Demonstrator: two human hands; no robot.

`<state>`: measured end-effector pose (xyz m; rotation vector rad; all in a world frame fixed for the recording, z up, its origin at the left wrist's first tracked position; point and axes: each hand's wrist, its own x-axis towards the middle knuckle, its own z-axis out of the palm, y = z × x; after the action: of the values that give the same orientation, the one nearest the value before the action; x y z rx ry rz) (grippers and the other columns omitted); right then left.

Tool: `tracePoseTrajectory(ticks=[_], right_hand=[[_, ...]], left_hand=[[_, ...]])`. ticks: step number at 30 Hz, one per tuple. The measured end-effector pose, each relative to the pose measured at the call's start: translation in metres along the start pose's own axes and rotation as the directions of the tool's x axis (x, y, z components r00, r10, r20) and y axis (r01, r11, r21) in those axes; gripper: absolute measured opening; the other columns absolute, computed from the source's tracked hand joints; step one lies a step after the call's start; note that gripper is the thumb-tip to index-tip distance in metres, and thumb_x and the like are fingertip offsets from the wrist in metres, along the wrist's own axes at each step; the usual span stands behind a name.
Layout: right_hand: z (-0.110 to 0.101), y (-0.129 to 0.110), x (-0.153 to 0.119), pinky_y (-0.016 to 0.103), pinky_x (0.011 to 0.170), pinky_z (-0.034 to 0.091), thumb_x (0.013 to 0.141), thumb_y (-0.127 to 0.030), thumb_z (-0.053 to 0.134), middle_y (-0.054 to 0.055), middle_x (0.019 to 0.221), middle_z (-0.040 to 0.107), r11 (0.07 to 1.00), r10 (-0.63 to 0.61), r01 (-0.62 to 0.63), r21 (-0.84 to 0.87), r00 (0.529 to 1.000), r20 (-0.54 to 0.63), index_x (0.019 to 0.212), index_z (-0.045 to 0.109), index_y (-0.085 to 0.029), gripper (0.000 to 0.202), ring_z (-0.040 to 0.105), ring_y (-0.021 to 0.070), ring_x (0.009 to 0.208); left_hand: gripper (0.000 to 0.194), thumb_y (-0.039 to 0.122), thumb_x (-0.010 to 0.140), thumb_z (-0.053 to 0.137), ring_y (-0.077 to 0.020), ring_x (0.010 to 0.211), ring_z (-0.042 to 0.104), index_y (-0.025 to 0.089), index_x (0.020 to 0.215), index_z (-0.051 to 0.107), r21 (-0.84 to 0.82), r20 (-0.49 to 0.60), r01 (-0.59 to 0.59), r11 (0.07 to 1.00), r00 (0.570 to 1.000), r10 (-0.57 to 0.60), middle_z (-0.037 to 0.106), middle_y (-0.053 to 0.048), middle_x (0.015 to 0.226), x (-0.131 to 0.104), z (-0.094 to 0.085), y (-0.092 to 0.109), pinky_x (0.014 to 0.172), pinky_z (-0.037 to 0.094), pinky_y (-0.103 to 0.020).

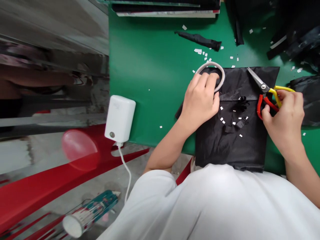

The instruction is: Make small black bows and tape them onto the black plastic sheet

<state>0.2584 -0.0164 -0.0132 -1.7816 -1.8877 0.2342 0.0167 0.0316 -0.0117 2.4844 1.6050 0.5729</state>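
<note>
My left hand [201,95] is closed on a pale ring that looks like a roll of tape [223,76], its fingers curled over the near side. Below it, a black sheet of fabric or plastic [230,150] hangs over the table's front edge. Small white bits and a few black scraps [242,123] lie on that sheet. At the right, my right hand [285,116] grips a pair of scissors [263,86] with yellow and red handles. The blades point up and to the left, above the sheet, and look closed together.
A green table [150,66] carries scattered white bits and a black strip [200,40]. Stacked flat items [165,13] lie at the back, black material [300,40] at the right. A white device with a cable [121,116] sits at the left edge, beside a red chair [50,180].
</note>
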Motion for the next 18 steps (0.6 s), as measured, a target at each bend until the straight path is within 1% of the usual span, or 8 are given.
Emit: tracePoseTrajectory(ticks=[2,4,6,8,10,13,16,18], right_hand=[[-0.004,-0.002,0.001,0.054,0.087,0.052,0.080,-0.019,0.061,0.020,0.109,0.057,0.997,0.010,-0.008,-0.080,1.000,0.025,0.115,0.055,-0.017,0.036,0.059,0.0354,0.101],[-0.007,-0.005,0.002,0.051,0.086,0.052,0.082,-0.021,0.059,0.021,0.108,0.059,0.992,0.000,0.005,-0.125,0.999,0.036,0.114,0.055,-0.015,0.034,0.060,0.0350,0.101],[-0.009,-0.007,0.003,0.049,0.083,0.053,0.081,-0.022,0.060,0.021,0.105,0.061,0.992,-0.030,0.032,-0.125,0.999,0.015,0.111,0.056,-0.015,0.031,0.061,0.0347,0.100],[-0.010,-0.010,0.004,0.046,0.079,0.054,0.079,-0.021,0.061,0.019,0.103,0.062,0.994,-0.061,0.059,-0.095,0.998,-0.016,0.108,0.055,-0.015,0.030,0.062,0.0332,0.097],[-0.010,-0.013,0.004,0.042,0.075,0.055,0.078,-0.021,0.063,0.016,0.100,0.064,0.995,-0.086,0.083,-0.055,0.996,-0.038,0.105,0.054,-0.017,0.029,0.064,0.0301,0.092],[-0.009,-0.016,0.003,0.038,0.070,0.054,0.077,-0.025,0.066,0.011,0.093,0.066,0.995,-0.097,0.096,-0.011,0.994,-0.053,0.102,0.054,-0.020,0.028,0.066,0.0263,0.085],[-0.008,-0.015,0.002,0.034,0.066,0.053,0.075,-0.030,0.071,0.007,0.091,0.067,0.995,-0.099,0.100,0.015,0.994,-0.041,0.100,0.053,-0.022,0.032,0.066,0.0237,0.079],[-0.007,-0.014,0.001,0.032,0.064,0.052,0.074,-0.033,0.073,0.006,0.092,0.068,0.993,-0.115,0.116,0.032,0.993,-0.035,0.098,0.052,-0.022,0.034,0.066,0.0223,0.077]], left_hand=[[0.034,0.009,0.085,0.051,-0.0234,0.093,0.057,0.014,0.119,0.053,0.033,0.078,0.009,0.999,0.997,-0.011,0.061,-0.008,0.096,0.000,-0.002,0.003,0.085,0.049,-0.036],[0.040,0.004,0.086,0.047,-0.0206,0.091,0.059,0.015,0.124,0.054,0.038,0.091,0.006,0.999,0.996,-0.009,0.062,-0.006,0.095,0.000,-0.004,0.005,0.084,0.050,-0.033],[0.041,0.002,0.088,0.045,-0.0171,0.088,0.060,0.017,0.125,0.058,0.003,0.027,0.001,1.000,1.000,-0.001,0.064,-0.005,0.095,0.001,-0.006,0.007,0.083,0.050,-0.028],[0.038,0.004,0.090,0.047,-0.0130,0.086,0.062,0.018,0.121,0.062,-0.063,-0.074,-0.008,0.998,0.997,0.004,0.066,-0.003,0.094,0.001,-0.008,0.008,0.081,0.050,-0.023],[0.033,0.006,0.090,0.052,-0.0097,0.084,0.063,0.019,0.118,0.065,-0.125,-0.171,-0.028,0.992,0.985,0.006,0.069,-0.001,0.092,0.002,-0.009,0.010,0.078,0.050,-0.018],[0.030,0.008,0.088,0.059,-0.0076,0.082,0.066,0.020,0.113,0.068,-0.220,-0.275,-0.053,0.974,0.962,-0.009,0.072,0.002,0.091,0.003,-0.008,0.012,0.077,0.052,-0.015],[0.029,0.008,0.084,0.065,-0.0078,0.080,0.068,0.021,0.110,0.070,-0.371,-0.313,-0.056,0.927,0.947,-0.068,0.073,0.003,0.089,0.003,-0.006,0.014,0.077,0.057,-0.017],[0.031,0.009,0.082,0.069,-0.0088,0.080,0.070,0.021,0.110,0.070,-0.501,-0.281,-0.023,0.865,0.950,-0.137,0.072,0.003,0.089,0.003,-0.005,0.015,0.077,0.060,-0.018]])
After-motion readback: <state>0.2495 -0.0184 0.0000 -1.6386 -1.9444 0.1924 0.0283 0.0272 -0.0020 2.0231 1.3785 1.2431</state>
